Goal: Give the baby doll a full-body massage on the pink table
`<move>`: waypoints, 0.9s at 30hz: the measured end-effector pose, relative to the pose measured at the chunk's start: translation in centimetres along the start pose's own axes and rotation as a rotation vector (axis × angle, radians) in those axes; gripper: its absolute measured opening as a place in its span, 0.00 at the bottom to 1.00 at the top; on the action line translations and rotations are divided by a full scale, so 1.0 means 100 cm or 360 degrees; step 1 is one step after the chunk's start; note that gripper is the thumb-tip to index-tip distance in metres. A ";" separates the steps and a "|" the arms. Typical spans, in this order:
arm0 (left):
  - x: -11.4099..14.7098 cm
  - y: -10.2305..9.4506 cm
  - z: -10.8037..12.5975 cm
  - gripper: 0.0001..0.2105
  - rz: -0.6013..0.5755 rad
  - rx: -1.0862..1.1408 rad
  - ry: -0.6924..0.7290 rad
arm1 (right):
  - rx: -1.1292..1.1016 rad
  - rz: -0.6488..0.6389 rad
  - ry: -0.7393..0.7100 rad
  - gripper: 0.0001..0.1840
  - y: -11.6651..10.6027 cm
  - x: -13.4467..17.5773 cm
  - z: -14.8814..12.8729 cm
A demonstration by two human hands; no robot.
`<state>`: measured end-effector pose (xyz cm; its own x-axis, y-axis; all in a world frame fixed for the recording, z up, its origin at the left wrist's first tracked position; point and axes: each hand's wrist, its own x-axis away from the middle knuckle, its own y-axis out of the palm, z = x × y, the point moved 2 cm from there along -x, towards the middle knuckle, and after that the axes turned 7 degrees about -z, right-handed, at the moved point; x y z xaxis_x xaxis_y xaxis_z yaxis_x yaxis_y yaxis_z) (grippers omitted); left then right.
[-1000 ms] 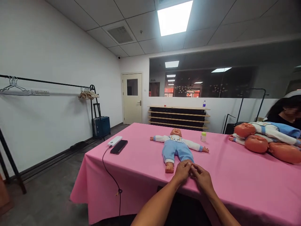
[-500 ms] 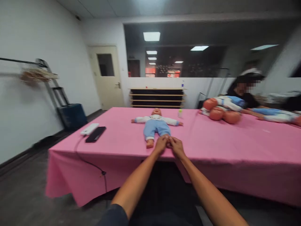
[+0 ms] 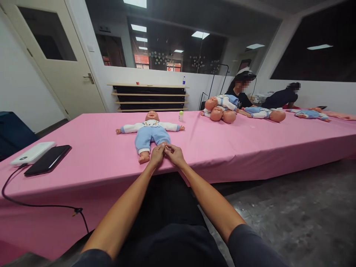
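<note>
A baby doll (image 3: pixel 151 133) in a white top and light-blue trousers lies on its back on the pink-covered table (image 3: pixel 100 148). Its head points away from me and its arms are spread wide. Both of my hands are at the doll's foot on the right side, near the table's front edge. My left hand (image 3: pixel 157 155) is closed around that foot from the left. From the right, my right hand (image 3: pixel 174 154) pinches the same foot, its fingers meeting the left ones. My hands hide most of this foot; the other one lies bare and free on the cloth.
A green-capped bottle (image 3: pixel 181 116) stands right of the doll. At left lie a white power bank (image 3: pixel 33 152) with a cable and a black phone (image 3: pixel 48 160). Several dolls (image 3: pixel 222 111) are piled farther right, beside a co-worker (image 3: pixel 241 91); a second person (image 3: pixel 282 97) is beyond.
The camera has turned to the right, bringing more dolls and a second person into sight. My hands stay on the same foot, and the doll lies in the same pose.
</note>
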<state>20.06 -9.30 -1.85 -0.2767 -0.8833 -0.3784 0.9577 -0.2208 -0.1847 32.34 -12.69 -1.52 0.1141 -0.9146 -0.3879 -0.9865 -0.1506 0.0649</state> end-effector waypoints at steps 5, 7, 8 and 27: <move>0.002 0.001 0.006 0.23 -0.0024 -0.0025 0.0035 | -0.0006 0.0023 0.0040 0.23 0.000 0.000 -0.001; 0.003 0.001 0.009 0.22 -0.0033 -0.0039 0.0047 | 0.0066 0.0030 -0.0009 0.22 0.000 0.002 -0.004; 0.003 0.001 0.010 0.22 -0.0036 -0.0045 0.0049 | 0.0121 0.0036 -0.0043 0.22 -0.001 0.002 -0.005; 0.072 -0.035 0.055 0.19 -0.0021 -0.1325 0.0406 | 0.0953 0.0732 -0.0008 0.15 -0.003 0.012 -0.018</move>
<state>15.17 -17.13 1.04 -0.3922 -0.7413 -0.5447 0.6123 0.2315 -0.7560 33.03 -14.39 -0.36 -0.3239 -0.8340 -0.4468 -0.8302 0.4770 -0.2886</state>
